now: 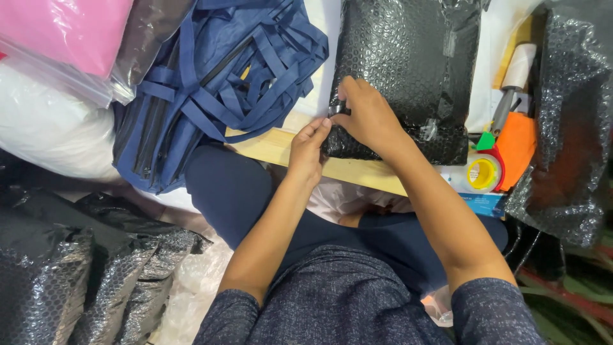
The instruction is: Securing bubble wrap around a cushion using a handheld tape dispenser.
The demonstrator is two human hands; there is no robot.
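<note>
Black bubble-wrap parcel (408, 70) lies flat on wooden board (357, 171), centre frame. Blue strap bags (217, 83) piled left of it, pink bagged package (70, 29) top-left, more black bubble wrap (575, 121) at right. Tape dispenser with yellow-core roll (483, 172) and orange cloth (516, 148) just right of parcel. Right hand (367, 115) rests on parcel's lower-left edge, fingers curled, pinching a clear tape strip (336, 110). Left hand (308, 150) touches the same corner, fingertips narrow, pressing the edge.
</note>
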